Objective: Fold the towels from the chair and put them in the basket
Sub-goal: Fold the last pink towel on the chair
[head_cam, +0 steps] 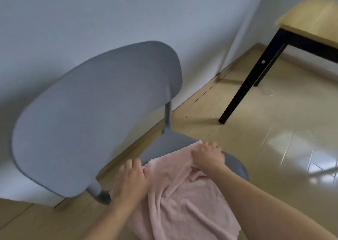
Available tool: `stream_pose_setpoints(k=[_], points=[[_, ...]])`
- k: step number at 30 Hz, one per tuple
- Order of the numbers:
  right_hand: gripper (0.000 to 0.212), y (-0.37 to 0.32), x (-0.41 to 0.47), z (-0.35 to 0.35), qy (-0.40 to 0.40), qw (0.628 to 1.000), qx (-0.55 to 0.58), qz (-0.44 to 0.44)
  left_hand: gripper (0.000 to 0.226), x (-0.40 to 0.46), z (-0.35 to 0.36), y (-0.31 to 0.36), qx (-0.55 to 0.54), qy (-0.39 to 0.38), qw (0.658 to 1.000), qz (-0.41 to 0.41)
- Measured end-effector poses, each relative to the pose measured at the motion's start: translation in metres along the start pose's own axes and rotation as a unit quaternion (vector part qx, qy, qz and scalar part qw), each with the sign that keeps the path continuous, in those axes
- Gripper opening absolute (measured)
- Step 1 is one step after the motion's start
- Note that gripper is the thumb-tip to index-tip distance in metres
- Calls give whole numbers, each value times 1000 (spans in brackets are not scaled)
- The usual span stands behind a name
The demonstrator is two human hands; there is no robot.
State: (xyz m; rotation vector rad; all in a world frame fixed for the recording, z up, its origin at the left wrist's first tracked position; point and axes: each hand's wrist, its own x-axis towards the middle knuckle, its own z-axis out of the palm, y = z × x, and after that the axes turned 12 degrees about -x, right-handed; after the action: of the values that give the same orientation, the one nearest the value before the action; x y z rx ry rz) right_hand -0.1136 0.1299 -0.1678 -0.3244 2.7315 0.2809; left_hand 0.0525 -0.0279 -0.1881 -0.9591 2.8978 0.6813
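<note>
Fingers of both hands are closed on the far scalloped edge of a pink towel (182,194): the left hand (134,175) pinches its left corner, the right hand (208,156) its right corner. That edge lies across the seat of the grey chair (95,115), and the rest of the cloth hangs rumpled over the seat's front edge toward the floor. No basket is in view. This looks like the start of a fold. To do it well, I would keep the two corners level and the edge taut between them, lift until the wrinkles drop out, then bring the corners down to meet the hanging edge squarely.
</note>
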Motion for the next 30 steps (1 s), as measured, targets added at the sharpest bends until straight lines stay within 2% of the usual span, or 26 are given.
stream_pose_setpoints(k=[2, 4, 7, 11, 13, 15, 19, 20, 22, 25, 28, 30], points=[[38, -4, 11, 21, 72, 997, 21, 8, 26, 1, 26, -11, 45, 49, 996, 58], [27, -7, 15, 35, 116, 990, 84, -19, 28, 1, 44, -19, 76, 82, 990, 81], [16, -1, 7, 46, 132, 978, 155, -49, 25, -1, 52, -24, 95, 87, 988, 87], [8, 32, -46, 34, 143, 948, 285, -21, 30, -23, 23, -20, 72, -32, 997, 16], [9, 51, -83, 10, 164, 932, 323, -21, 24, -37, 4, -20, -29, -116, 993, 23], [10, 70, -123, -19, 198, 925, 323, -38, 15, -55, -24, -13, -155, -173, 972, 35], [22, 103, -203, -73, 277, 901, 332, -44, 11, -103, -104, 28, -308, -170, 932, 87], [23, 108, -219, -82, 278, 897, 340, -45, 18, -117, -124, 41, -350, -195, 910, 101], [25, 114, -249, -95, 258, 886, 381, -48, 31, -140, -159, 64, -443, -265, 846, 131], [34, 112, -292, -106, 229, 833, 495, -91, 35, -173, -199, 87, -516, -311, 779, 173], [45, 103, -329, -123, 233, 805, 538, -92, 18, -205, -232, 106, -552, -300, 754, 192], [41, 100, -352, -138, 220, 783, 573, -101, 21, -222, -254, 110, -550, -309, 746, 213]])
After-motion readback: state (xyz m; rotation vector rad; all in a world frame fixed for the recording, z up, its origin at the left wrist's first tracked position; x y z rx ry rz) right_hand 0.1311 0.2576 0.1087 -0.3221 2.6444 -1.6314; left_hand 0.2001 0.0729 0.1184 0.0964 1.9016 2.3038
